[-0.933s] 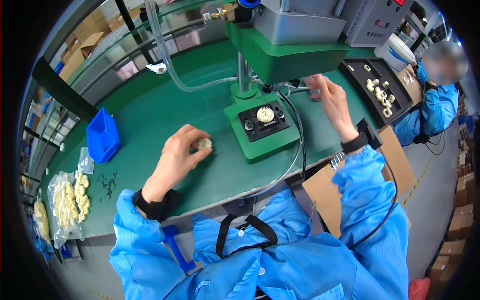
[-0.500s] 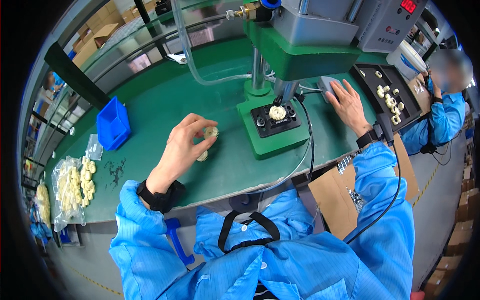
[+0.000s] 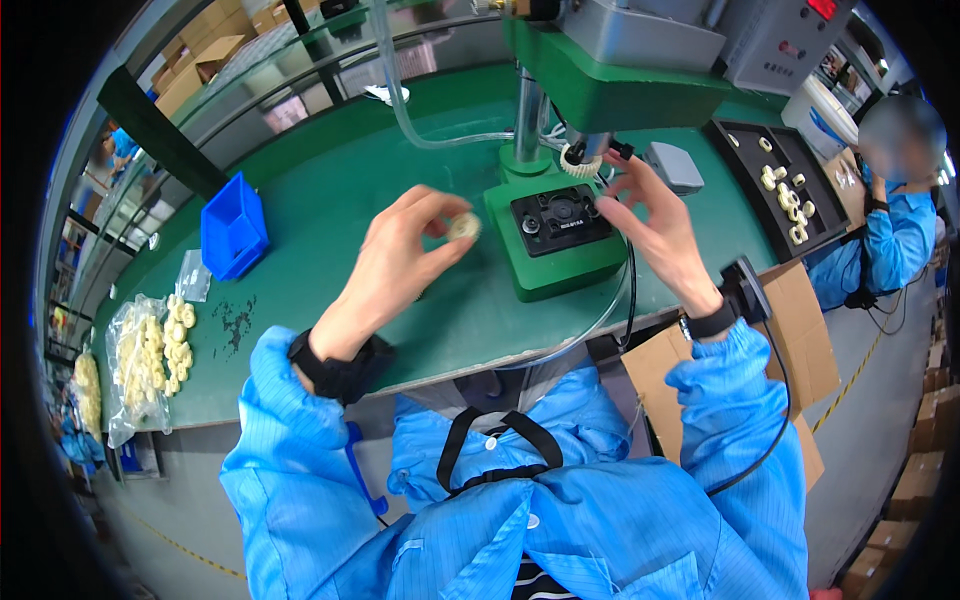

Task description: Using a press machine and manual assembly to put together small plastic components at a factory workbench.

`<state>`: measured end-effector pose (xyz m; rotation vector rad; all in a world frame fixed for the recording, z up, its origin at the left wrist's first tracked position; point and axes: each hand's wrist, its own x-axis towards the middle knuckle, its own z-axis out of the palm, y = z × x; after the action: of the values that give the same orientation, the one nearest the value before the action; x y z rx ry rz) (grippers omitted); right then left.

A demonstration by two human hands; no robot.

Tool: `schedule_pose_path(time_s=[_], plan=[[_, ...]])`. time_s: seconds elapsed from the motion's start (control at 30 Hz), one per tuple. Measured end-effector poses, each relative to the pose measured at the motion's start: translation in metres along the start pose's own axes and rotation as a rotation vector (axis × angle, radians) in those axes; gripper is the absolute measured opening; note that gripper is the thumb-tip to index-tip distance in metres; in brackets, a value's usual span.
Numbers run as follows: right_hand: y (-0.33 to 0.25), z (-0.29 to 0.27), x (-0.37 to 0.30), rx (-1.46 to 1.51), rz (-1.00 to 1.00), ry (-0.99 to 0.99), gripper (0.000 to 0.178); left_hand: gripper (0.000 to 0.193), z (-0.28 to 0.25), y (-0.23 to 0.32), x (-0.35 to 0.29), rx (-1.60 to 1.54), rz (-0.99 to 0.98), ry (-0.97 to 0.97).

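My left hand point(image 3: 400, 250) is closed in a pinch on a cream-coloured plastic gear point(image 3: 464, 227), held above the table to the left of the green bench press point(image 3: 630, 110). A second cream gear point(image 3: 580, 164) hangs at the lower end of the press ram, above the black fixture plate point(image 3: 562, 222). My right hand point(image 3: 655, 225) is beside the ram, its fingers apart and curved toward that hanging gear; no contact can be made out. The fixture's centre shows with no gear on it.
A grey switch box point(image 3: 675, 168) sits right of the press, before a black tray point(image 3: 815, 215) of cream rings. At left are a blue bin point(image 3: 235, 228) and a bag of cream parts point(image 3: 140, 365). An open carton point(image 3: 655, 375) stands below the table edge; a co-worker point(image 3: 880, 220) sits at right.
My right hand has left the grey switch box and come to the press. The gear from the fixture is now up at the ram. My left hand moved right and up with its gear.
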<state>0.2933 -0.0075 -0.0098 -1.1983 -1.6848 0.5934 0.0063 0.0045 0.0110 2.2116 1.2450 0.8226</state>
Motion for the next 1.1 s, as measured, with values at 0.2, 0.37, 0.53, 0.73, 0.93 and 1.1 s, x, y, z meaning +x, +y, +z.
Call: schedule_pose_path(time_s=[0.2,0.37,0.53,0.73,0.93,1.1], plan=[[-0.022,0.016,0.020,0.167,-0.030,-0.039,0.035,0.023,0.043,0.028,0.051,0.007,0.202,-0.075],[0.069,-0.074,0.014,-0.258,0.008,0.317,0.033,0.025,0.054,0.032,0.063,0.064,0.215,-0.117],[0.166,-0.238,0.012,-1.142,0.145,0.603,0.029,0.027,0.056,0.041,0.070,0.044,0.293,-0.133],[0.137,-0.243,-0.067,-0.638,0.090,0.664,0.026,0.026,0.063,0.044,0.063,0.210,0.277,-0.037],[0.199,-0.187,-0.231,-1.047,0.668,0.101,0.018,0.029,0.057,0.039,0.066,0.115,0.193,-0.177],[0.269,-0.178,-0.294,-1.208,0.575,-0.041,0.015,0.031,0.037,0.040,0.041,0.149,0.187,-0.101]])
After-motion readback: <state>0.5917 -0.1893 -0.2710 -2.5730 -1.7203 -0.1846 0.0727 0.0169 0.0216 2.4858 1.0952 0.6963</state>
